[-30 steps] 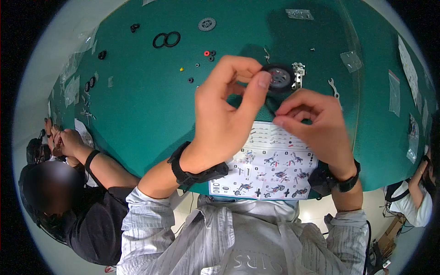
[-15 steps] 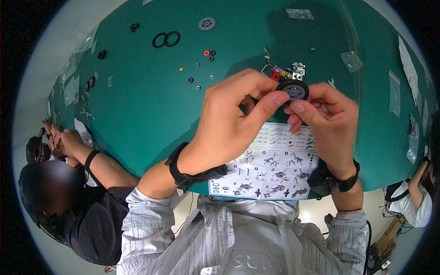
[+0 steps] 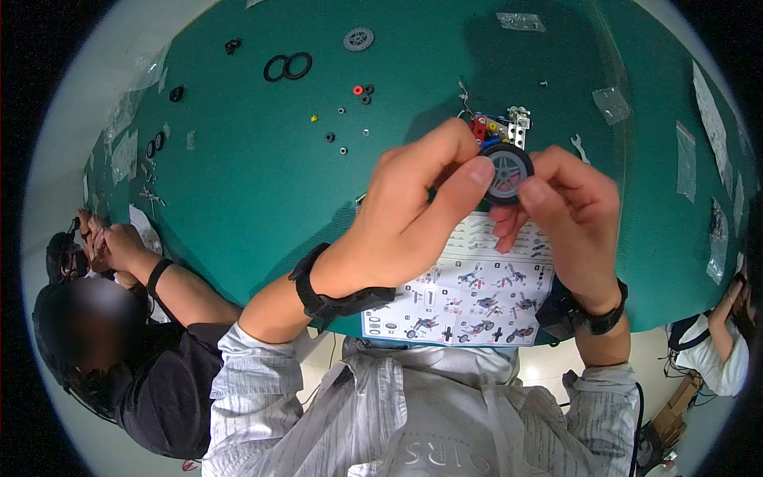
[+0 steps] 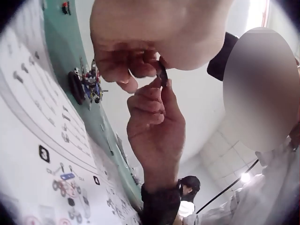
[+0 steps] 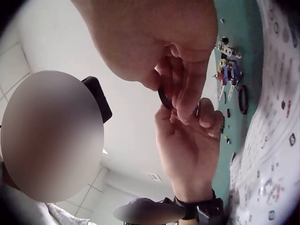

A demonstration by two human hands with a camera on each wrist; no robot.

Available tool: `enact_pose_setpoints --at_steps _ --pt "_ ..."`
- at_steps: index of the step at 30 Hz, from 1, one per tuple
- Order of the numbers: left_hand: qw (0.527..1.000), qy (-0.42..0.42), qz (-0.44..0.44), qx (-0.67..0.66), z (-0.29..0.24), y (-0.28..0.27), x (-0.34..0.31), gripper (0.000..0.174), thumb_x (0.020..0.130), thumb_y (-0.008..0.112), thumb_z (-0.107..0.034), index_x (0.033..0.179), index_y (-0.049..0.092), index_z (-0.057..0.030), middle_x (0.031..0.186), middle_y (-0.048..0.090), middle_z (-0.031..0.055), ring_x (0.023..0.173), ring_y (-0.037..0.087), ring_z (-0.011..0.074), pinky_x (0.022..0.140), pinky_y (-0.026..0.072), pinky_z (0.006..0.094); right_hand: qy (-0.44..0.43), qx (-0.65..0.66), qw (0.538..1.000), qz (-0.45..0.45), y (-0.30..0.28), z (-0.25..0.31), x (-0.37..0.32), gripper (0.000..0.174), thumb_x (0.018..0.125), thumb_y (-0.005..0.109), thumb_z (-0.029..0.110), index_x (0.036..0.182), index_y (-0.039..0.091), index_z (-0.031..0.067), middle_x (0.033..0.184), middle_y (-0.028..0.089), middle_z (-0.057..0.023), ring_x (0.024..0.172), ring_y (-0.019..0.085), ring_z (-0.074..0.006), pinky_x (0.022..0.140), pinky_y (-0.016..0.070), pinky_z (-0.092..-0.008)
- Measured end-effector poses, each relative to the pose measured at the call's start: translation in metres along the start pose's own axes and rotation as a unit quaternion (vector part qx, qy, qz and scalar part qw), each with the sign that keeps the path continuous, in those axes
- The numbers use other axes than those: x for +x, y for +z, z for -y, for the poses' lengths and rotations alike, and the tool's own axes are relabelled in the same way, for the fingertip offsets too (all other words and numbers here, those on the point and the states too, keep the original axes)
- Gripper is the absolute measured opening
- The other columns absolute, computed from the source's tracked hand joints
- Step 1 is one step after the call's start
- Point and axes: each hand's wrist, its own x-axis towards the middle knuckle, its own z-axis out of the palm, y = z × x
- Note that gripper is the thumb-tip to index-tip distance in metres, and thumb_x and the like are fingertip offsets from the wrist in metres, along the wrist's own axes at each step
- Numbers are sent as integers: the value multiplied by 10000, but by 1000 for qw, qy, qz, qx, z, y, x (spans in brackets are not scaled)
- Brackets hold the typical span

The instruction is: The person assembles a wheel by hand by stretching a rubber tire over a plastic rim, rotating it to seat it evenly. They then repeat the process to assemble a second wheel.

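Both hands hold a small wheel [image 3: 507, 173], a grey spoked hub with a black tyre around it, above the table. My left hand [image 3: 421, 207] pinches its left edge between thumb and fingers. My right hand [image 3: 574, 215] grips the right side, thumb on the near face. Seen edge-on, the wheel [image 4: 162, 77] sits between the fingertips in the left wrist view, and the tyre [image 5: 164, 97] shows as a dark curve in the right wrist view. Just beyond the hands lies a partly built model [image 3: 517, 127] of metal, red, yellow and blue parts.
An instruction sheet [image 3: 469, 298] lies at the near table edge. Two loose black tyres [image 3: 298, 66], a grey hub [image 3: 358, 39] and several small parts are spread at the upper left. A wrench [image 3: 579, 148] and plastic bags [image 3: 610, 106] lie right. Another person sits at left.
My hands have come together on the wheel, which moved right and nearer to me. The right hand rose to its edge, and the wheel's spoked face has turned further toward the head view.
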Motion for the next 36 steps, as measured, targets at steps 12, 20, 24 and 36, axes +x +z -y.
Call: enact_pose_setpoints --at_steps 12,20,24,36 --pt "996 -23 62 -61 -3 -3 -3 169 911 523 -164 853 535 -6 638 511 48 548 451 129 508 368 261 -46 -31 998 -10 -5 -4 0 195 924 527 149 857 589 -23 720 610 -58 576 548 -63 478 433 -193" --pt "974 162 -36 157 -11 -3 7 297 766 676 -3 1051 593 -10 880 621 75 763 561 104 562 437 216 -17 -40 997 -71 -2 -2 5 187 913 544 152 882 601 -23 729 611 -70 591 545 -70 488 440 -199" --pt "977 114 -91 153 -13 -5 1 176 800 670 -37 963 624 13 739 660 63 632 601 105 515 433 204 9 -27 997 -66 -10 5 6 185 908 552 154 906 604 -24 752 613 -68 597 543 -67 497 441 -194" --pt "996 -30 56 59 -12 -10 0 243 917 533 -142 749 595 23 644 640 80 575 612 106 490 440 228 -15 -51 996 -67 -3 2 1 122 845 618 34 935 591 -44 761 618 -66 600 579 -69 485 476 -194"
